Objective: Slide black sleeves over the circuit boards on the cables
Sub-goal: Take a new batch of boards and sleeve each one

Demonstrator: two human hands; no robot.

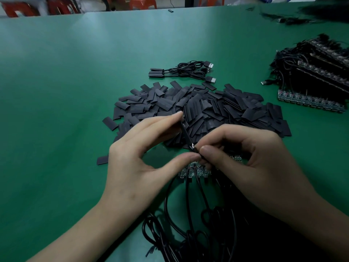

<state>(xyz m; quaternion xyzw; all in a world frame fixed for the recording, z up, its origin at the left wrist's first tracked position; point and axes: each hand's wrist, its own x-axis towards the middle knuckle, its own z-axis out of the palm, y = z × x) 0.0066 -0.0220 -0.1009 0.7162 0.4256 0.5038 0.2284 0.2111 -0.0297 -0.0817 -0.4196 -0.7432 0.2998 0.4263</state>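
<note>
- Sleeving is under way on a green surface (75, 72). One sleeve (186, 132) is held on edge just over the near side of the pile (198, 108).
- The left grip (143, 161) spans that sleeve end to end, with the forefinger at its far tip, the thumb at its near mouth and the palm open between them.
- The right grip (251, 167) is closed in a thumb-and-forefinger pinch on a board (192, 145), right at the sleeve's near mouth.
- Only a small glint of the board shows there. It seems to be at the point of entry, but how far in it sits cannot be told.
- Done so far: finished cables (188, 71) lie in a small bundle just beyond the pile. At least two boards there are already sleeved, and the plugs point right.
- Left to do: a strip of bare boards (194, 172) lies under the hands, partly hidden. Its cables (188, 214) trail in loops toward the person.
- Also waiting is a tall stack (311, 72) of board strips at the right edge, well apart from the hands, with wires tangled over it.
- The pile holds a great many unused sleeves, and one stray (103, 160) lies by itself to the left.
- By this count the job looks to be in its early part, with a few pieces finished, one in hand and most unsleeved.
- Red stools (143, 2) stand past the far edge of the surface.
</note>
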